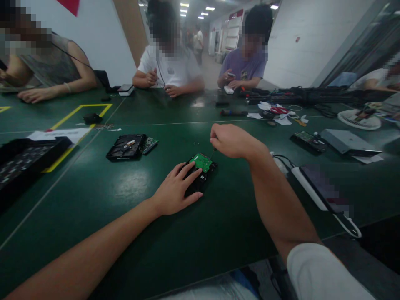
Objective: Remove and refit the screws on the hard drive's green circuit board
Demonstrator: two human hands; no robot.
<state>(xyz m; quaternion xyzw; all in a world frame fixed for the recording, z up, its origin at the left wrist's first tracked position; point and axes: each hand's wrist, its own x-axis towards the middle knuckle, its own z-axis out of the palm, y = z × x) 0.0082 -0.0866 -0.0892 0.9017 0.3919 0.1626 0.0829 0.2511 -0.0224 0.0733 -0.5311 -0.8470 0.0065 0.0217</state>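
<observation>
A black hard drive with a green circuit board on top lies on the dark green table. My left hand rests flat on the drive's near end, fingers spread, pressing it down. My right hand is closed in a fist round a thin screwdriver whose tip points down at the board's far right corner. A few tiny screws lie just beyond the drive.
A second opened drive with a loose board lies to the left. A black tray sits far left, a white power strip at right. Three people work across the table. Scissors, a grey box and cables lie far right.
</observation>
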